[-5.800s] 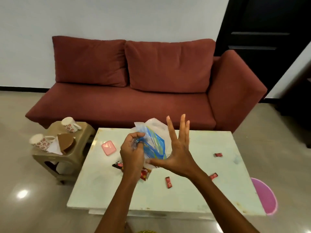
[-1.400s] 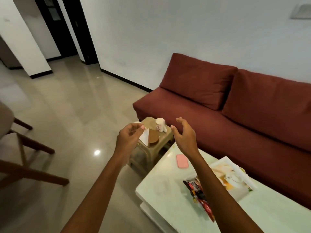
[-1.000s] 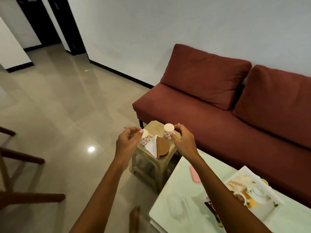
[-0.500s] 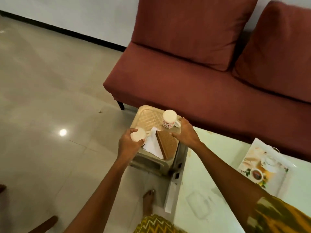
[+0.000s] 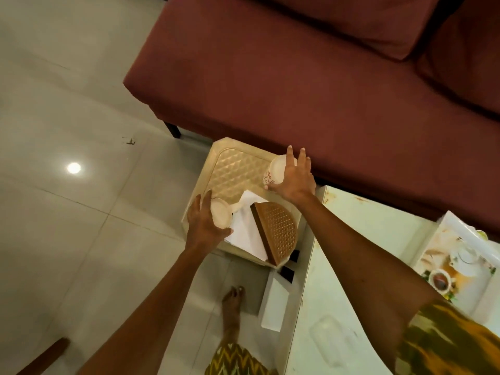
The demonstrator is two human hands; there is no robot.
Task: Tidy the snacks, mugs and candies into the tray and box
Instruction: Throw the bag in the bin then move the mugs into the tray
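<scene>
Surroundings: beige stool [image 5: 238, 169] with quilted top stands on tiled floor [image 5: 67, 239], just near of a dark red sofa [image 5: 297, 85] and touching or nearly touching the left edge of a pale green tabletop [image 5: 359, 234]

On stool, near half: white napkins [image 5: 243, 234] fanned flat, with a brown half-round holder [image 5: 278, 231] lying on top of them; holder overhangs the stool's near-right corner

Tray [image 5: 465, 266], white with printed tea picture, sits on tabletop at far right, well apart from the stool. Box not identified in this view

Bare foot [image 5: 232, 301] on floor near of stool; yellow patterned cloth at bottom edge

Mugs: two, both on stool
- left mug [image 5: 220, 216]: white, at near-left edge of stool, touching napkins' left side; pattern hidden by hand
- right mug [image 5: 276, 170]: white with small red print, at far-right corner, beside sofa front

Obstruction: napkins and holder lie between the two mugs; each hand covers part of its mug

Grip, left hand [image 5: 204, 226]: fingers curled round left mug from the left side, thumb at its near side; closed on mug

Grip, right hand [image 5: 295, 180]: fingers spread and extended over right mug's rim, thumb against its near-left side; contact seen, full closure cannot tell

Both mugs appear to rest on stool
</scene>
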